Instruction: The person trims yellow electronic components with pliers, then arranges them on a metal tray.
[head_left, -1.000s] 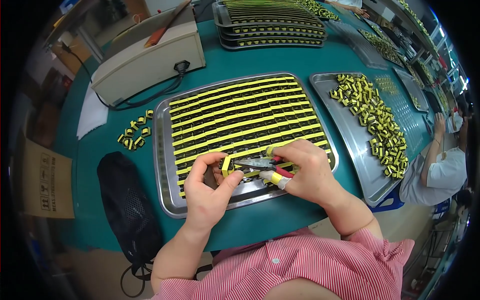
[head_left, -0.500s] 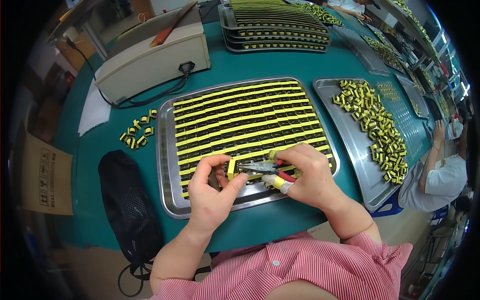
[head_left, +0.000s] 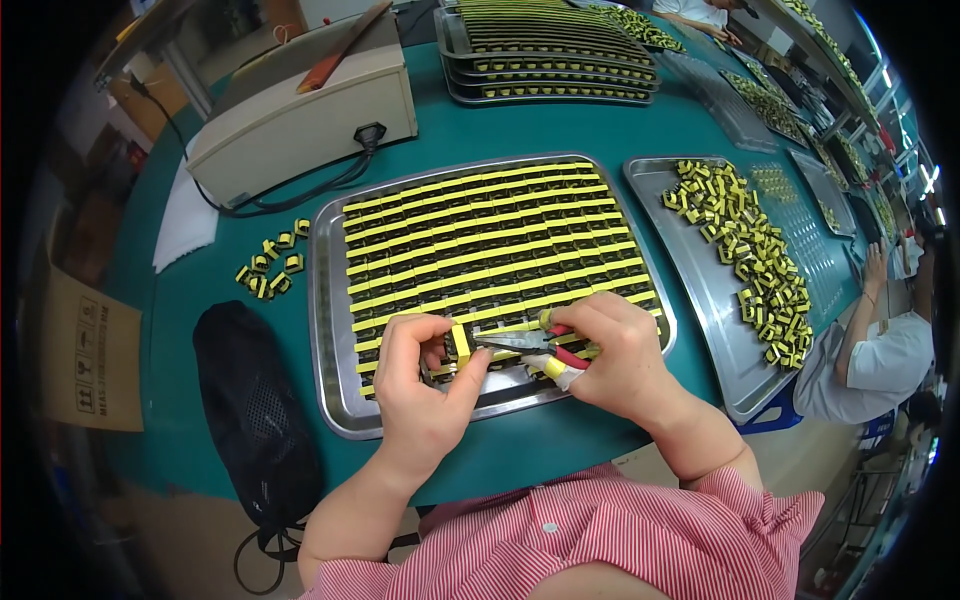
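Observation:
A steel tray [head_left: 330, 390] on the teal table holds rows of small black parts wrapped in yellow tape [head_left: 480, 235]. My left hand [head_left: 420, 385] pinches one yellow-taped part [head_left: 460, 343] over the tray's near edge. My right hand [head_left: 615, 355] grips small pliers with red and yellow handles [head_left: 545, 350]. The pliers' jaws point left and meet that part.
A second tray [head_left: 700, 290] to the right carries a loose heap of the same parts [head_left: 745, 245]. Several loose parts [head_left: 268, 268] lie left of the main tray. A beige machine [head_left: 300, 120], stacked trays [head_left: 550, 50] and a black mesh bag [head_left: 250, 400] surround it. Another person [head_left: 870, 340] sits at the right.
Both hands stayed together over the tray's near edge, still on the part and pliers. The camera view has shifted slightly.

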